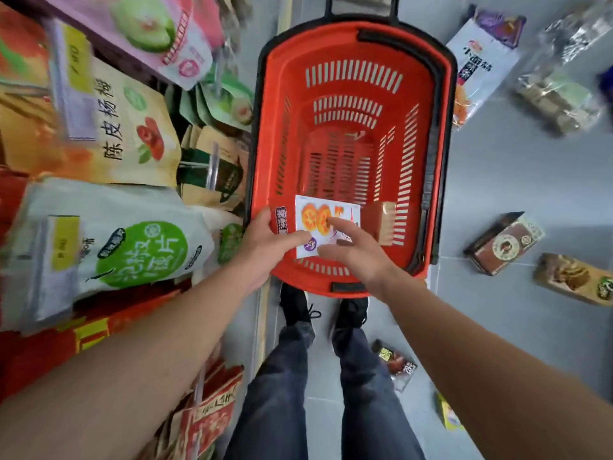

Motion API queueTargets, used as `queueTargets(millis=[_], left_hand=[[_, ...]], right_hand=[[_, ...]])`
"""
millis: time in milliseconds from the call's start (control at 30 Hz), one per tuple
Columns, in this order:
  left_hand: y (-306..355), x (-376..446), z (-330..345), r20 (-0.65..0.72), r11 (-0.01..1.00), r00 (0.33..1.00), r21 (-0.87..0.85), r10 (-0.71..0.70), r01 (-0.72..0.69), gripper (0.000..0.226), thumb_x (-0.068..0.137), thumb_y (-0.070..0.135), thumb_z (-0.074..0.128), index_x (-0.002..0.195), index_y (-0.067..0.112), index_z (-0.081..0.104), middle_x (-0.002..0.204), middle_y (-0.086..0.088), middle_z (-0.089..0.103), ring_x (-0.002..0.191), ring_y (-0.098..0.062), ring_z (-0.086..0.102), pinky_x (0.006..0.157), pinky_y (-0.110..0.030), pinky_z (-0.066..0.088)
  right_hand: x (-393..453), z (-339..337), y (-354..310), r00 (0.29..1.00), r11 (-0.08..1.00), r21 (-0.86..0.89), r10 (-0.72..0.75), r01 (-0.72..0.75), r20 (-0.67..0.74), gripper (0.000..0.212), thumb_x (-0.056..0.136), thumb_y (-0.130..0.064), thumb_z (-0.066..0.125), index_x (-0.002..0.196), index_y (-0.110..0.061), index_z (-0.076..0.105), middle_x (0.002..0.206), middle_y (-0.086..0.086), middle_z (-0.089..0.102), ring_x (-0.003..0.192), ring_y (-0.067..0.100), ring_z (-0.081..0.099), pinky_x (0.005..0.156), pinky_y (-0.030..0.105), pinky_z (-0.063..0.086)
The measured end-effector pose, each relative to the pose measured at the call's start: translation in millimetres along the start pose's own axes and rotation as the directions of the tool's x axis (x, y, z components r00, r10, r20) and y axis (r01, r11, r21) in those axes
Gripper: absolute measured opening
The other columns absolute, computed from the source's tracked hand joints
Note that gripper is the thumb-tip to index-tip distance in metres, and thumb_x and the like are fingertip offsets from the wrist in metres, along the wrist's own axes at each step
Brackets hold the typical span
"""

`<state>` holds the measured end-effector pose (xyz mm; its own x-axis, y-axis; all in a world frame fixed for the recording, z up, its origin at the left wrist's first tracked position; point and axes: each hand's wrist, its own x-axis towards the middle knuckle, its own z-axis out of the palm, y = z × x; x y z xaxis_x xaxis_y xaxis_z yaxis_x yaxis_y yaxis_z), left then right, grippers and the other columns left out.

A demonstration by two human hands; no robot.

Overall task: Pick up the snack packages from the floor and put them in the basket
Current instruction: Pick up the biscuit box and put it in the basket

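Grey floor tiles point(497, 180) carry our red basket point(441, 94). Our left hand point(265, 247) pinches a white snack packet point(326, 224) over it. Our right hand point(355, 250) hovers, fingers spread and empty.

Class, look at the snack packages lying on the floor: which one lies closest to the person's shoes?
The small dark package just right of the right shoe, beside the person's leg. The brown box, the white bag and the others lie farther out.

Basket point(348, 41) on floor point(517, 180) ahead of feet; shelves point(99, 144) left; packages point(504, 242) scattered right.
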<state>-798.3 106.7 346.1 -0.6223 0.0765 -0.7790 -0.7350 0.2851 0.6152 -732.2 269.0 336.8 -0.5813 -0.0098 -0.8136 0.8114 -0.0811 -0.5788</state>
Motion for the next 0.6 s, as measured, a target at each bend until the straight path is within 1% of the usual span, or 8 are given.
queueTargets(millis=[67, 167, 267, 333, 400, 467, 500, 600], left_hand=[[-8.2, 20.8, 9.1, 0.045, 0.998, 0.998, -0.045, -0.035, 0.037, 0.035, 0.082, 0.002, 0.074, 0.108, 0.023, 0.061, 0.103, -0.003, 0.075, 0.093, -0.022, 0.072, 0.079, -0.041, 0.059], [-28.8, 55.9, 25.5, 0.144, 0.993, 0.985, -0.062, -0.093, 0.103, 0.040, 0.090, 0.002, 0.065, 0.124, 0.018, 0.052, 0.110, -0.002, 0.071, 0.102, -0.021, 0.067, 0.088, -0.045, 0.054], [-58.3, 94.6, 41.9, 0.203, 0.989, 0.970, -0.030, -0.134, 0.143, 0.045, 0.092, 0.002, 0.063, 0.131, 0.020, 0.049, 0.115, 0.001, 0.069, 0.108, -0.022, 0.065, 0.095, -0.048, 0.050], [-69.9, 110.4, 48.4, 0.214, 0.987, 0.964, -0.012, -0.156, 0.162, 0.044, 0.093, 0.005, 0.062, 0.129, 0.026, 0.048, 0.112, 0.008, 0.069, 0.104, -0.017, 0.065, 0.094, -0.048, 0.049], [-86.6, 133.3, 60.5, 0.225, 0.983, 0.957, 0.013, -0.184, 0.186, 0.047, 0.094, 0.008, 0.062, 0.134, 0.027, 0.046, 0.115, 0.010, 0.066, 0.099, -0.012, 0.065, 0.088, -0.045, 0.053], [-102.8, 155.6, 73.9, 0.234, 0.982, 0.954, 0.044, -0.187, 0.182, 0.052, 0.094, 0.004, 0.061, 0.138, 0.023, 0.044, 0.122, 0.005, 0.065, 0.096, -0.011, 0.066, 0.076, -0.035, 0.054], [-110.3, 166.8, 81.0, 0.235, 0.984, 0.955, 0.063, -0.178, 0.168, 0.053, 0.093, 0.001, 0.061, 0.139, 0.020, 0.044, 0.125, 0.001, 0.065, 0.099, -0.014, 0.066, 0.075, -0.031, 0.052], [-128.0, 195.3, 97.2, 0.219, 0.982, 0.962, 0.124, -0.164, 0.139, 0.056, 0.091, -0.003, 0.061, 0.141, 0.015, 0.045, 0.134, -0.005, 0.061, 0.115, -0.020, 0.062, 0.086, -0.034, 0.049]], right_hand=[[14.3, 2.3, 2.7, 1.000, 0.999, 0.032, 0.023, -0.023, 0.005, 0.063, 0.085, -0.011, 0.074, 0.141, -0.025, 0.048, 0.124, 0.000, 0.063, 0.100, 0.003, 0.062, 0.076, 0.008, 0.048], [44.5, -1.6, 20.7, 0.999, 0.999, 0.029, 0.017, -0.017, -0.028, 0.051, 0.089, -0.011, 0.070, 0.137, -0.021, 0.054, 0.117, 0.001, 0.070, 0.105, 0.012, 0.066, 0.086, 0.015, 0.052], [78.4, -9.9, 47.8, 0.996, 0.999, 0.008, 0.044, -0.044, -0.080, 0.050, 0.093, -0.016, 0.067, 0.141, -0.021, 0.053, 0.116, -0.003, 0.070, 0.104, 0.009, 0.067, 0.090, 0.018, 0.053], [90.9, -14.8, 57.8, 0.992, 0.998, -0.050, 0.040, -0.047, -0.122, 0.045, 0.093, -0.020, 0.066, 0.136, -0.025, 0.057, 0.114, -0.006, 0.071, 0.102, 0.009, 0.068, 0.095, 0.027, 0.054], [111.4, -21.2, 73.6, 0.983, 0.990, -0.117, 0.053, -0.074, -0.176, 0.039, 0.092, -0.022, 0.067, 0.130, -0.027, 0.061, 0.113, -0.007, 0.071, 0.102, 0.011, 0.068, 0.098, 0.035, 0.053], [132.6, -25.7, 87.6, 0.966, 0.981, -0.159, 0.065, -0.107, -0.249, 0.039, 0.091, -0.021, 0.068, 0.129, -0.025, 0.062, 0.114, -0.004, 0.071, 0.103, 0.014, 0.068, 0.097, 0.039, 0.053], [143.1, -27.3, 94.7, 0.956, 0.976, -0.178, 0.068, -0.123, -0.285, 0.039, 0.091, -0.020, 0.068, 0.128, -0.024, 0.062, 0.115, -0.003, 0.072, 0.103, 0.015, 0.068, 0.096, 0.040, 0.054], [166.5, -31.4, 107.9, 0.934, 0.956, -0.248, 0.062, -0.158, -0.353, 0.041, 0.091, -0.018, 0.065, 0.132, -0.021, 0.058, 0.119, 0.000, 0.070, 0.108, 0.018, 0.066, 0.094, 0.039, 0.055]])
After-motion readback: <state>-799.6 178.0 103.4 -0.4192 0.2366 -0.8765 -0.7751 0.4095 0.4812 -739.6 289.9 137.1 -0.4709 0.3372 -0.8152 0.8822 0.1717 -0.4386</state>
